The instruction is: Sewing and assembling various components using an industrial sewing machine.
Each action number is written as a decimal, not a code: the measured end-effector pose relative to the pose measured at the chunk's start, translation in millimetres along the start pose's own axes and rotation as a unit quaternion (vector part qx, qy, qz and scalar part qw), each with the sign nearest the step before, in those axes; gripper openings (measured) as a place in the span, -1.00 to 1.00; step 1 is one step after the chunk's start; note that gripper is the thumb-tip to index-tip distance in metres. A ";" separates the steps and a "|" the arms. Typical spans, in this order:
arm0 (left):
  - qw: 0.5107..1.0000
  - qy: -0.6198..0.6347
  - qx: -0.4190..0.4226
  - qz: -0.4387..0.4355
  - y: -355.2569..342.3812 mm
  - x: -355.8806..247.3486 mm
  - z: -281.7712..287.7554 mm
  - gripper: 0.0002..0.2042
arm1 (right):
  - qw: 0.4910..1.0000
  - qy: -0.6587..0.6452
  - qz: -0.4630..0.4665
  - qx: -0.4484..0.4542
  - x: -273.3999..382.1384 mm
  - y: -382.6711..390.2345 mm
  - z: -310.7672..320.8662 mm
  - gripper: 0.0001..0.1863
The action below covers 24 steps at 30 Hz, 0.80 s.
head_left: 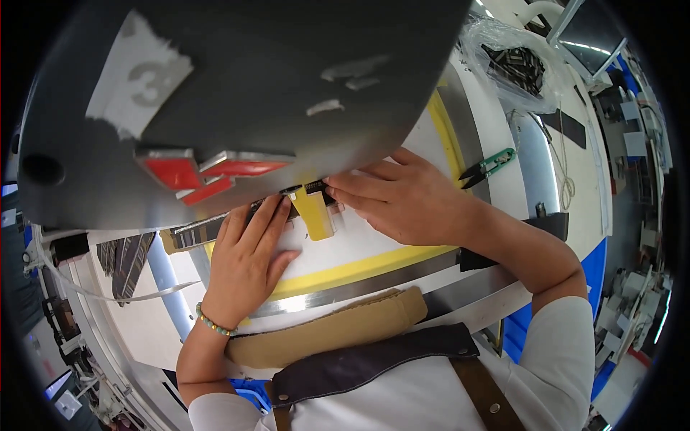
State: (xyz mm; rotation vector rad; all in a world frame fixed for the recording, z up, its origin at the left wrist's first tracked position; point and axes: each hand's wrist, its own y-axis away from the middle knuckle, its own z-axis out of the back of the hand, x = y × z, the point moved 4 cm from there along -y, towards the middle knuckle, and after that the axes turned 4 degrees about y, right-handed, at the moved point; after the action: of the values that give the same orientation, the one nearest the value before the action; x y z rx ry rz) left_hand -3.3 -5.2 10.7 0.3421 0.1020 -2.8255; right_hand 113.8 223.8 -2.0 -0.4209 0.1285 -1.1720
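Note:
Under the edge of a large dark grey machine head (287, 86), a narrow dark strip (314, 188) lies on the white work surface (374, 230). My left hand (248, 248) rests at the strip's left, fingers stretched out along it and thumb apart. From the right, my right hand (402, 197) reaches the strip with its fingers extended and the tips touching its end; its thumb is mostly hidden. Between my hands a yellow tapered piece (315, 215) stretches toward me. The machine head hides whatever lies farther back.
Green-handled thread snips (489, 169) lie right of my right hand. A clear plastic bag (517, 65) of dark pieces sits at the far right. Dark striped cloth pieces (128, 262) hang at the left. A tan padded roll (330, 327) lines the near edge.

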 end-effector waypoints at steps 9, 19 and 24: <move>1.000 -0.003 0.000 0.008 0.7 -1.0 -1.1 -0.24 | 0.999 -0.033 -0.014 -0.036 -5.0 -0.3 1.2 -0.68; 0.999 -0.002 -0.032 -0.033 0.7 -0.8 0.2 -0.31 | 0.994 -0.103 0.025 0.023 -1.8 -0.5 0.5 -0.60; 0.998 0.044 -0.025 -0.047 -2.4 0.5 0.4 -0.36 | 0.994 -0.096 -0.004 0.056 -0.2 -1.2 -0.9 -0.64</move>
State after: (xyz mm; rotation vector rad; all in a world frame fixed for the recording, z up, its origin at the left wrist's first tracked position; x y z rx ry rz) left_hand -4.6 -3.1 11.1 0.4609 0.2113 -2.8949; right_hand 112.4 223.3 -2.3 -0.4325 -0.1058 -1.1341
